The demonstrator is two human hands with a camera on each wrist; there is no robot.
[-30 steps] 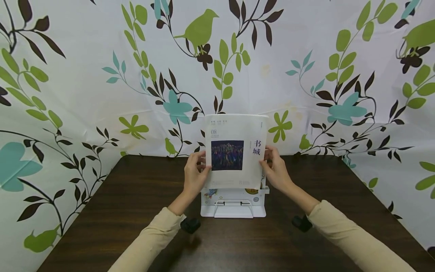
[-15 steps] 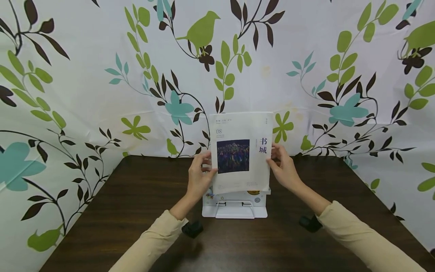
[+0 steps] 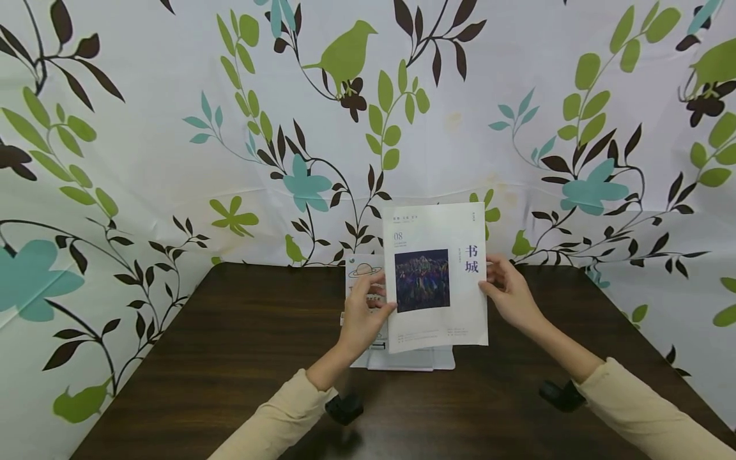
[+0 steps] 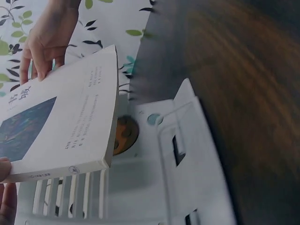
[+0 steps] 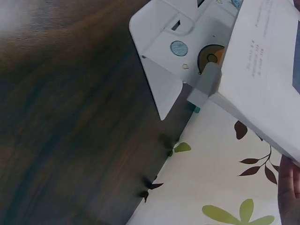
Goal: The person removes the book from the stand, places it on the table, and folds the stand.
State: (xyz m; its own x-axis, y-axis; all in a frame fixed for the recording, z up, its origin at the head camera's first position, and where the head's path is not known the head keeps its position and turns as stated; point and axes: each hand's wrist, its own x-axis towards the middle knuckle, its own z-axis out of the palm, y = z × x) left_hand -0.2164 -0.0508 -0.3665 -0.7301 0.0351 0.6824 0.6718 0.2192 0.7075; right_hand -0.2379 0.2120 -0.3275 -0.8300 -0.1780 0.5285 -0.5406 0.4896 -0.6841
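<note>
Head view: the white book (image 3: 466, 319) is just right of the frame's centre, upright with a slight lean, between the two grips. The left grip (image 3: 366, 316) pinches its left edge, thumb on the front cover and fingers behind; the right grip (image 3: 512, 294) does likewise on the opposite edge, at about mid-height. Behind the book, partly hidden by it, is a white stand (image 3: 443, 359), its base showing at lower centre. In the left wrist view the book is at left, its lower corner in front of the stand; whether the two touch at any point cannot be told.

The book is a paperback with a pale, matte cover, a dark blue-violet square picture (image 3: 422, 280), dark vertical characters near the right edge and a flat, squared spine (image 4: 51, 174) with small print. The stand has a smooth, panel-like body with parallel slots, a bent loop along its front and printed motifs, among them a ringed planet (image 3: 365, 267) and an orange-brown disc (image 4: 125, 136). The surface (image 3: 230, 332) is dark brown with streaked wood grain; the creased white backdrop (image 3: 161, 160) carries green, teal and brown leaves and birds. Cream sleeves (image 3: 644, 402) enter from the lower corners.
</note>
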